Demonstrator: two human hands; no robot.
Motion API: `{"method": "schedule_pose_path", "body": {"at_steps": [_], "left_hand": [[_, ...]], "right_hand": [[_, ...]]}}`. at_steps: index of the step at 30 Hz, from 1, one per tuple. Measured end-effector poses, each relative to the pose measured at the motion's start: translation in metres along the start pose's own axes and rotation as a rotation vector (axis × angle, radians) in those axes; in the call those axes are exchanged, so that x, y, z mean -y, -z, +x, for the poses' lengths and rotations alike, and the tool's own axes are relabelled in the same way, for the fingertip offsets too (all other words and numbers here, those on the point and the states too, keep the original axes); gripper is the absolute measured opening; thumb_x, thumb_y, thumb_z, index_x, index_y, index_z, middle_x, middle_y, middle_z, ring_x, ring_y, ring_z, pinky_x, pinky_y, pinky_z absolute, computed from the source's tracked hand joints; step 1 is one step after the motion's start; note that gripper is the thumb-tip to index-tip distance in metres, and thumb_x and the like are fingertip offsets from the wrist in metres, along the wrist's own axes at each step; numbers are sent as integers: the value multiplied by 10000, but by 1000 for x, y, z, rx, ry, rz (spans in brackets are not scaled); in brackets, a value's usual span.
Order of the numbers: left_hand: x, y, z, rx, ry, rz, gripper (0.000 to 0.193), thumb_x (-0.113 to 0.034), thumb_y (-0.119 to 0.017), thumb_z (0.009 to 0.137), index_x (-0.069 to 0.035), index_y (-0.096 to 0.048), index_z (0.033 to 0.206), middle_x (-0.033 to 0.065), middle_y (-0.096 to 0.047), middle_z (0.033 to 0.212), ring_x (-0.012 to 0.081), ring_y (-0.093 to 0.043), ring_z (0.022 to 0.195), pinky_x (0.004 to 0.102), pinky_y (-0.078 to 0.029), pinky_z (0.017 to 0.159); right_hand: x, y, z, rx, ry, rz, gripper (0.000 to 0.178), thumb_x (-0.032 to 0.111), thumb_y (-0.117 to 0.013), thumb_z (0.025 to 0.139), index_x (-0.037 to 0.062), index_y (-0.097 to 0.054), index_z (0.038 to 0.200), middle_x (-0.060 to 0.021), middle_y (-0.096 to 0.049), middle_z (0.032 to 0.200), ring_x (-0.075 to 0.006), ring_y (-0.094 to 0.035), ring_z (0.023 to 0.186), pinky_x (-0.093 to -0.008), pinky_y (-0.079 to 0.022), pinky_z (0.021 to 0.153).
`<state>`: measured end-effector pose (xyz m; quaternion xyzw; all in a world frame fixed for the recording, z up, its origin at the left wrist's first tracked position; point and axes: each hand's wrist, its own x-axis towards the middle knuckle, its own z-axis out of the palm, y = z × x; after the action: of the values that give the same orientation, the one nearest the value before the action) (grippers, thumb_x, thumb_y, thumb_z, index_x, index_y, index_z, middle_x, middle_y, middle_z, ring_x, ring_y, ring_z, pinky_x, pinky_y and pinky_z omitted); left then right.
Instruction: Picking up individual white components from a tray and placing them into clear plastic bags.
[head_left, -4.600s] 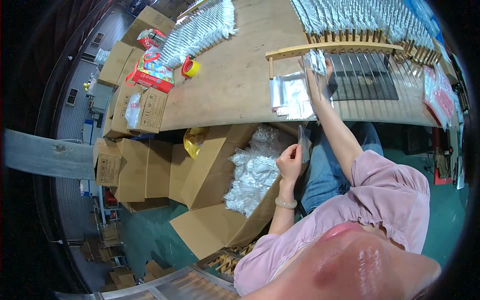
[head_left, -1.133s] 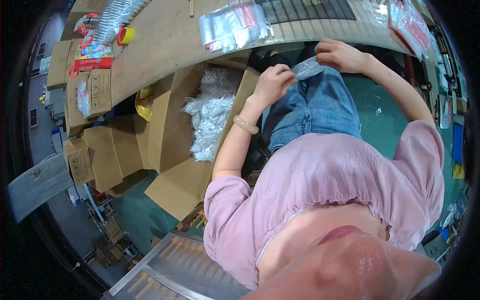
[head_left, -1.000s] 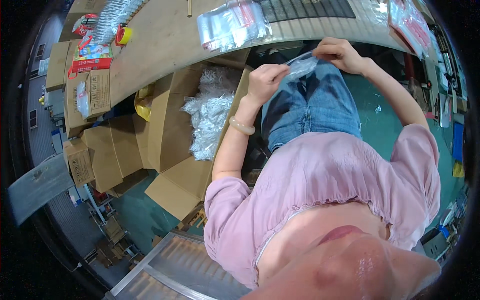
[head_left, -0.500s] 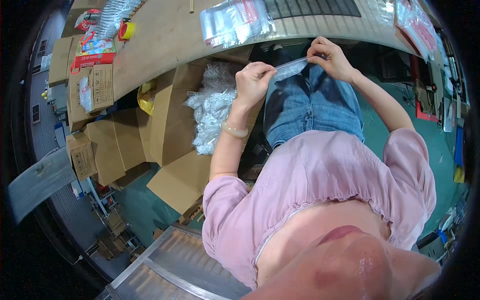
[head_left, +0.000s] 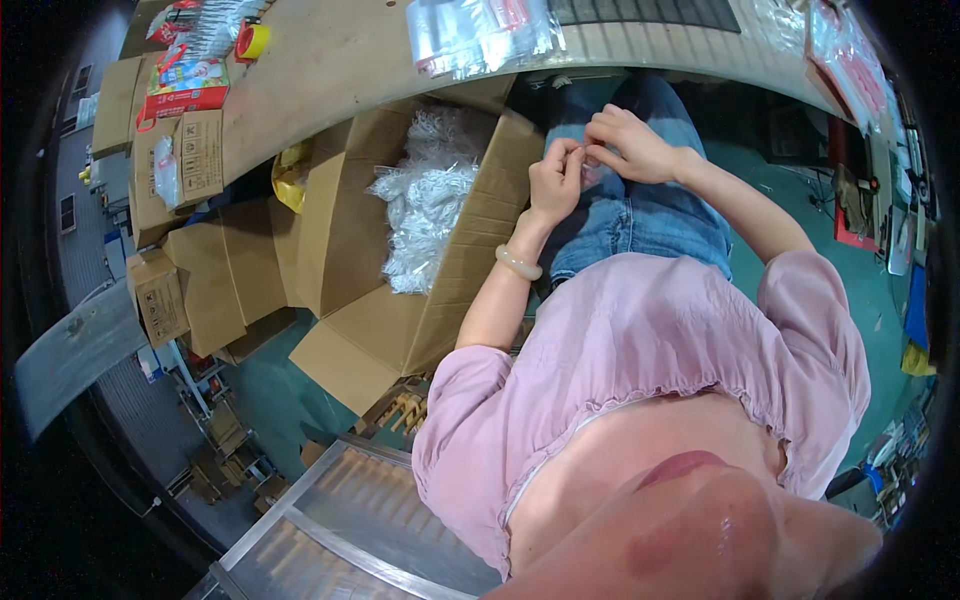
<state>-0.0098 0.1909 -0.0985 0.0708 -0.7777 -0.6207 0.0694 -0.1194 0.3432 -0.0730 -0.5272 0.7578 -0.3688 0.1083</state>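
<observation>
Over my jeans-clad lap, my left hand (head_left: 557, 183) and my right hand (head_left: 632, 147) meet, thumbs and fingertips pinched close together. Between them is a small clear plastic bag (head_left: 592, 176), mostly hidden by the fingers, with only a bit showing below. Both hands are closed on it, just off the table's near edge. To the left of my left hand stands an open cardboard box (head_left: 478, 215) holding a heap of clear, crinkled plastic pieces (head_left: 430, 225).
On the table (head_left: 330, 70) lie a stack of clear plastic bags (head_left: 480, 38) and a dark mat (head_left: 650, 12). More packaged bags (head_left: 845, 65) are at the right. A yellow tape roll (head_left: 253, 41) and a red printed box (head_left: 187, 88) sit at the left, above cardboard cartons (head_left: 200, 155).
My hands have come together and lower over my lap. The bag, stretched between them before, is now mostly covered by my fingers.
</observation>
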Motion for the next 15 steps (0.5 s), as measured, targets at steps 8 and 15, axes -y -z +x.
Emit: {"method": "schedule_pose_path", "body": {"at_steps": [8, 15], "left_hand": [[-13, 39, -14, -46, 60, -76, 92, -80, -502, 952, -8, -555, 930, 60, -641, 733, 83, -586, 588, 221, -486, 527], [-38, 142, -41, -544, -18, -189, 102, -111, -541, 945, -30, -549, 1006, 88, -655, 827, 110, -605, 629, 255, -523, 600]], "right_hand": [[5, 19, 1, 95, 15, 80, 95, 131, -570, 812, 43, -535, 820, -102, -502, 770, -276, -484, 775, -369, -404, 694], [-37, 62, 3, -75, -204, 197, 105, 144, -562, 841, 39, -553, 854, -92, -547, 770, -216, -547, 729, -322, -437, 656]]}}
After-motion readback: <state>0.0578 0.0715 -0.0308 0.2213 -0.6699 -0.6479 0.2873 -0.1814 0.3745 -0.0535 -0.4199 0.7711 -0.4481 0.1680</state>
